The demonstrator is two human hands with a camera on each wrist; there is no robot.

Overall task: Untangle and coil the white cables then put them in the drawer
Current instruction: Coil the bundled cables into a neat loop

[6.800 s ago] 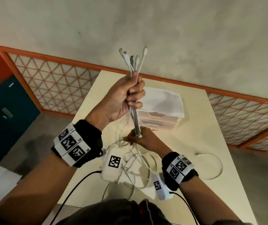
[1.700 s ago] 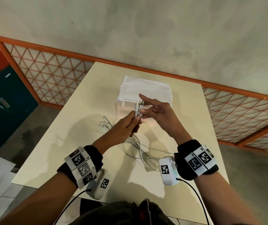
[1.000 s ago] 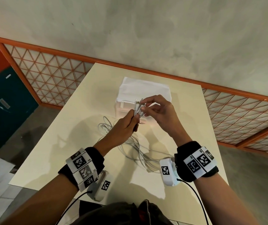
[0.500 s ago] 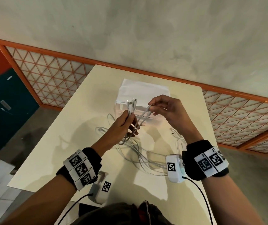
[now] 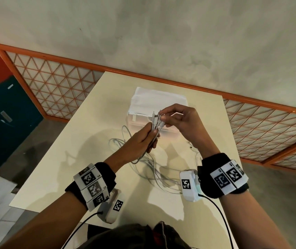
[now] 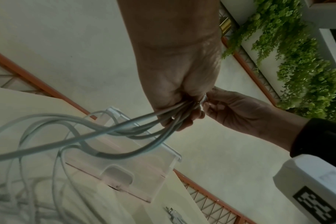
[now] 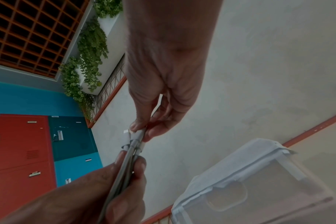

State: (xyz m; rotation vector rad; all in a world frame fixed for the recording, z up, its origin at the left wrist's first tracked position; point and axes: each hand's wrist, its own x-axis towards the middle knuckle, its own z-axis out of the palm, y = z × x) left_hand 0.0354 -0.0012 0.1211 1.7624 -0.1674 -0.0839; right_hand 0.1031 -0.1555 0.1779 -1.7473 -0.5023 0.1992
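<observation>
In the head view, the left hand [image 5: 140, 141] sits at the middle of the frame, its fingers curled round a bundle of white cables [image 5: 155, 123] whose plug ends stick up above the fist. The right hand [image 5: 181, 121], just to the right, pinches the plug tips between thumb and fingertips. The rest of the cables trail down from the left hand and lie in loose loops on the table [image 5: 72, 159], in the lower middle of the frame. The drawer box [image 5: 154, 103] stands on the table behind both hands, toward the upper middle. In the left wrist view, the left hand [image 6: 180, 84] fills the upper centre, clamped on the cables [image 6: 125, 128], which sweep away to the lower left. The right hand [image 6: 238, 112] meets it from the right, and the drawer box [image 6: 144, 171] sits below. In the right wrist view, the right hand [image 7: 163, 75] comes down from the top, thumb and fingers closed on the plug ends [image 7: 133, 137]. The left hand [image 7: 109, 189] grips the cables from the lower left, and the drawer box [image 7: 249, 189] is at the lower right.
</observation>
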